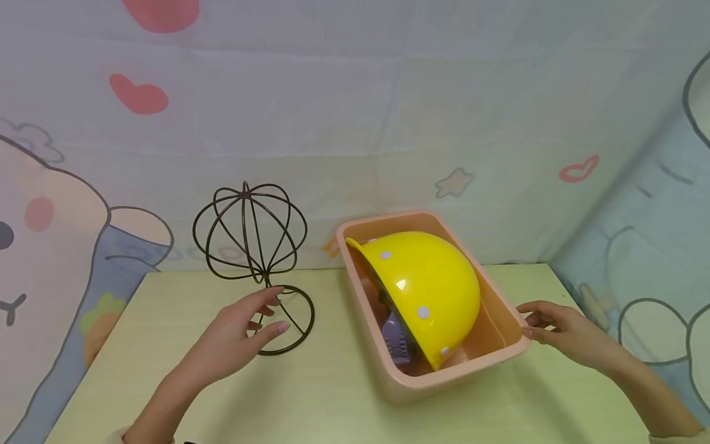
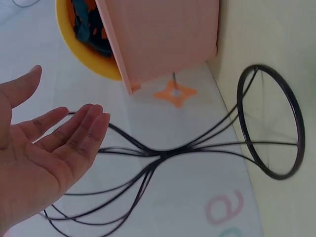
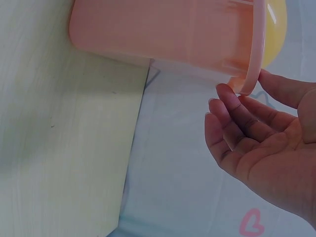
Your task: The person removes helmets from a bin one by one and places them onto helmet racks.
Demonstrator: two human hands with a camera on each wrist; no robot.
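Note:
My right hand (image 1: 574, 336) pinches the right rim of a pink plastic bin (image 1: 368, 320), thumb on top and fingers under the lip in the right wrist view. Inside the bin a yellow helmet (image 1: 427, 290) with white dots lies tipped on its side, its hollow facing left. A purple ridged piece (image 1: 395, 339) shows beneath its edge. My left hand (image 1: 235, 336) holds nothing, its fingers relaxed and spread from the thumb. It hovers in front of a black wire stand (image 1: 244, 234), which has a cage-like round top and a ring base, and overlaps that base in the head view.
The stand and the bin share a pale wooden table (image 1: 333, 407). Behind them hangs a light cloth backdrop (image 1: 355, 123) printed with hearts, stars and cartoon figures, and it continues down both sides.

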